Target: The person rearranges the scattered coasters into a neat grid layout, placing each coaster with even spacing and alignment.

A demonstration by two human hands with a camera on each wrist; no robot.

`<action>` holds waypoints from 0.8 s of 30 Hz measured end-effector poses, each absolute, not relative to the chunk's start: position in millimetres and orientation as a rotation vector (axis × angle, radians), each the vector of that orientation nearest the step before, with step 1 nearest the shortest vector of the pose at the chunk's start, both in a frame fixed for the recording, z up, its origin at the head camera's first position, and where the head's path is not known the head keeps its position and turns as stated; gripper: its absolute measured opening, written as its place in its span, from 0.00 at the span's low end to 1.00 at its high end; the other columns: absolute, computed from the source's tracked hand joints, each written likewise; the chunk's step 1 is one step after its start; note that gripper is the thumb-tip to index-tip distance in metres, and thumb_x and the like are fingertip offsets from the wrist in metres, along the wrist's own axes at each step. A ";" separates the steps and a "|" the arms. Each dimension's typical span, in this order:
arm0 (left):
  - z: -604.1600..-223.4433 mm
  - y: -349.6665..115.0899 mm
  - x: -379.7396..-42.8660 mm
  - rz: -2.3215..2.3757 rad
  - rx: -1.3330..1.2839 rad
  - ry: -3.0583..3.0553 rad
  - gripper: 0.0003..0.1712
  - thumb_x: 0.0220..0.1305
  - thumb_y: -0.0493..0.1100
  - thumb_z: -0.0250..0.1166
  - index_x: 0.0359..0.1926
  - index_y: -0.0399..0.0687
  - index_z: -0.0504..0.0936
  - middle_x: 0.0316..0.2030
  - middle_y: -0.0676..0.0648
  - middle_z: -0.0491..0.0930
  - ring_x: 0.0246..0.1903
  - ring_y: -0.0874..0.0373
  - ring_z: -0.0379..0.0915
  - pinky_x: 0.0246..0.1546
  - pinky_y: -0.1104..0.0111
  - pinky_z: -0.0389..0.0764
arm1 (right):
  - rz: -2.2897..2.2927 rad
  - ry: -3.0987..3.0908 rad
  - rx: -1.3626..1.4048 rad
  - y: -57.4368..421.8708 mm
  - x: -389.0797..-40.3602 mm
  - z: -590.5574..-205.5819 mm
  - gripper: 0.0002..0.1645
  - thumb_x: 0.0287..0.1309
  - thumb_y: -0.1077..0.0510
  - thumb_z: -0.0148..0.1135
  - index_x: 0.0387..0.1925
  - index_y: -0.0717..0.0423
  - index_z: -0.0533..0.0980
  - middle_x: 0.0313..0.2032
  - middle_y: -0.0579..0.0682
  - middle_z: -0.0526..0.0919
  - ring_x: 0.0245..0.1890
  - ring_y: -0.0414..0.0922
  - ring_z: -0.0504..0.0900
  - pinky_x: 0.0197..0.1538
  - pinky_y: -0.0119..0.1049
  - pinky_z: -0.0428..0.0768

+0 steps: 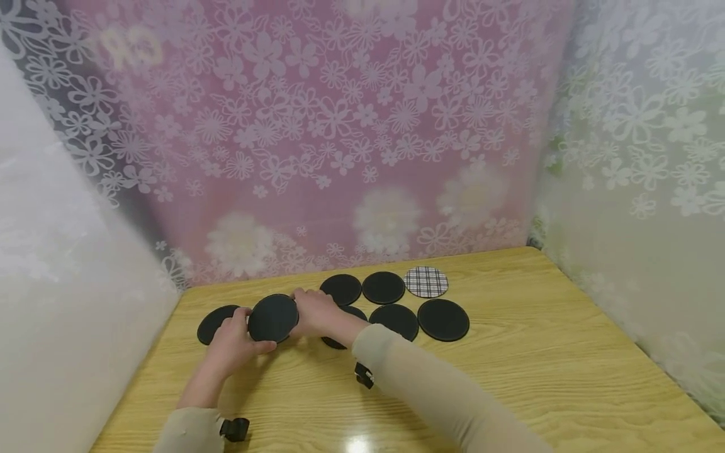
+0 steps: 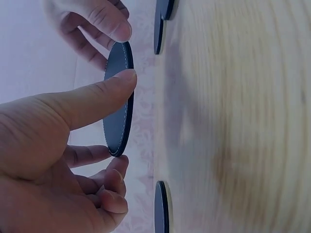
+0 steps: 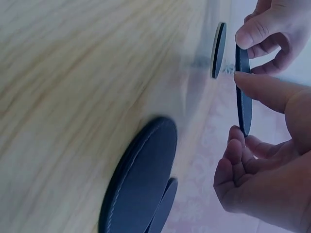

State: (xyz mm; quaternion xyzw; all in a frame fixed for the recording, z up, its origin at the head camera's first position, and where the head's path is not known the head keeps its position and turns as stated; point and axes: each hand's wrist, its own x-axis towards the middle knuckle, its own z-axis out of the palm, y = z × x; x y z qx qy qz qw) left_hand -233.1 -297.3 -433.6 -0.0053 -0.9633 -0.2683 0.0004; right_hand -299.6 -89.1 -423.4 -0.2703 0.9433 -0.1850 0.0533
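Both hands hold one round black coaster (image 1: pixel 273 319) above the table, tilted, with pale stitching round its edge in the left wrist view. My left hand (image 1: pixel 232 343) grips its left and lower side, the thumb laid across the near face. From the right, my right hand (image 1: pixel 320 314) pinches the same coaster (image 3: pixel 246 109) between thumb and fingers. Beyond the left hand lies another black coaster (image 1: pixel 214 325), partly covered by that hand. Under the right forearm, a black coaster (image 1: pixel 354 313) is partly hidden.
Right of the hands, more black coasters (image 1: pixel 383 287) lie in two rows on the wooden table (image 1: pixel 544 352). At the back row's right end sits a coaster with a black-and-white plaid face (image 1: pixel 426 282). A flowered pink curtain (image 1: pixel 340 157) hangs behind the table.
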 end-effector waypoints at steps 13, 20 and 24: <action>-438.3 -278.6 -240.5 -0.813 -0.003 -3.037 0.60 0.60 0.53 0.86 0.77 0.23 0.63 0.66 0.18 0.71 0.67 0.21 0.69 0.62 0.31 0.76 | -0.733 2.751 -0.783 -63.6 -314.9 -433.2 0.45 0.61 0.50 0.86 0.74 0.49 0.74 0.45 0.40 0.83 0.50 0.44 0.81 0.58 0.43 0.81; -441.4 -274.1 -241.0 -0.836 -0.022 -3.054 0.61 0.59 0.54 0.87 0.76 0.22 0.65 0.67 0.18 0.71 0.68 0.21 0.69 0.64 0.33 0.75 | -0.652 2.750 -0.795 -62.1 -316.6 -437.0 0.46 0.61 0.49 0.86 0.75 0.51 0.74 0.42 0.40 0.82 0.49 0.44 0.82 0.58 0.42 0.81; -450.5 -275.5 -242.6 -0.819 -0.045 -3.048 0.59 0.59 0.55 0.87 0.74 0.21 0.67 0.64 0.19 0.73 0.66 0.20 0.71 0.63 0.31 0.75 | -0.639 2.744 -0.791 -61.4 -318.8 -442.0 0.45 0.60 0.49 0.87 0.74 0.52 0.74 0.41 0.40 0.82 0.50 0.45 0.82 0.59 0.42 0.81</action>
